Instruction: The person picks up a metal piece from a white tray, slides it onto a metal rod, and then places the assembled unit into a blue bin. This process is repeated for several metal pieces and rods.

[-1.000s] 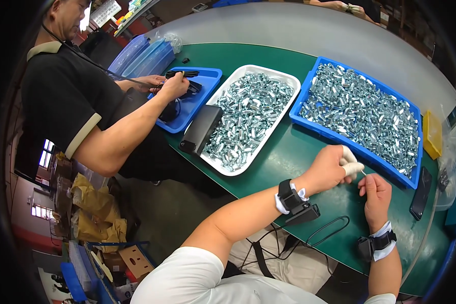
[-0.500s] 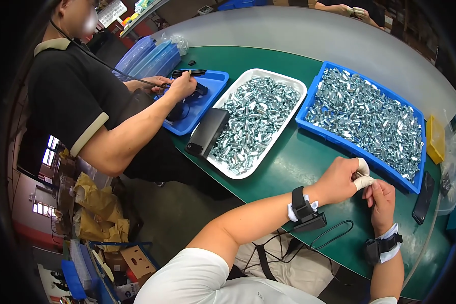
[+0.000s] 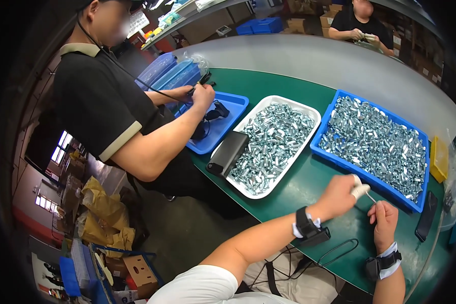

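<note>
My left hand [image 3: 338, 196] is closed in a pinch, with white wraps [image 3: 360, 191] covering its thumb and a finger. From these fingertips a thin pale strip [image 3: 371, 197] stretches taut to my right hand [image 3: 385, 221]. The right hand pinches the strip's other end between thumb and forefinger; its other fingers curl in. Both hands are above the green table [image 3: 309, 177], close to the near side of a blue tray [image 3: 371, 183] heaped with small shiny metal cylindrical pieces [image 3: 375, 144]. What the strip is made of cannot be made out.
A white tray [image 3: 316, 119] of similar metal pieces carries a black box [image 3: 229, 153] on its near-left edge. A co-worker [image 3: 104, 96] handles cables over a blue tray [image 3: 240, 107]. A black phone-like slab [image 3: 426, 217] and yellow bin [image 3: 439, 159] lie right. Another person [image 3: 362, 28] sits beyond the divider.
My hands have drawn apart, exposing the strip between them. The view has shifted, showing more of the far side. The co-worker at left has lifted a cable piece off the blue tray.
</note>
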Demonstrator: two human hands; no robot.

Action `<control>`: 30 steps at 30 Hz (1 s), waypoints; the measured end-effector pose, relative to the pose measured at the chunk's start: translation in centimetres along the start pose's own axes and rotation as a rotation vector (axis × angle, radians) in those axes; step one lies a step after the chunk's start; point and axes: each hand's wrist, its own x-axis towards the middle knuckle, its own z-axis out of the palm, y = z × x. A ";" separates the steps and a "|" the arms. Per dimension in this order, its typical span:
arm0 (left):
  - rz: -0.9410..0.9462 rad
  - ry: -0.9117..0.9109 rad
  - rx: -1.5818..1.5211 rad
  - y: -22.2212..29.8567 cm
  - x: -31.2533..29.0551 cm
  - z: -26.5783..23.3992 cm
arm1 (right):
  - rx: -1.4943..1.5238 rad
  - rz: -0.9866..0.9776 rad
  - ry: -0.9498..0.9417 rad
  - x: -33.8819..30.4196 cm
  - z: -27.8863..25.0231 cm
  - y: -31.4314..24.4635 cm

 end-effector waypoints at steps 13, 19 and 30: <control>-0.166 0.543 -0.308 -0.6 -1.7 -10.2 | 0.028 0.071 -0.006 1.0 0.1 -0.7; 0.063 0.116 0.374 1.4 5.5 -4.6 | 0.031 0.066 -0.023 0.4 -1.3 -0.4; 0.170 -0.049 0.978 -3.8 13.4 -2.0 | 0.175 0.073 0.003 0.6 -0.7 -0.1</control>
